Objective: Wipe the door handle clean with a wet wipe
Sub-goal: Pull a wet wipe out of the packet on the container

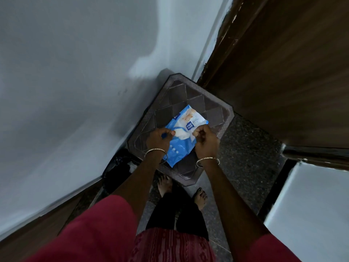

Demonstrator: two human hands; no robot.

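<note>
- Blue and white, the wet-wipe pack (186,129) sits at the middle of my view, held between both hands over a brown moulded surface (224,112) with a diamond pattern.
- I cannot tell whether the pack rests on that surface or hangs just above it.
- My feed shows the left hand (157,139) gripping the pack's left edge, fingers curled round it and the thumb lying against a white wipe (180,134) that bulges out of the opening.
- On the other side, the right hand (204,141) has its fingers bunched tight, thumb and forefinger pinching the pack at the right of the opening; whether they also catch the wipe itself I cannot make out.
- Each wrist carries a thin metal bangle (155,150), and red sleeves (98,229) cover the upper arms.
- A wooden door (283,72) stands to the right of the surface, and a pale wall (75,72) to its left.
- A black bag (119,167) sits against the wall near the left forearm.
- Two bare feet (165,183) stand on the speckled floor (249,144) just below the surface.
</note>
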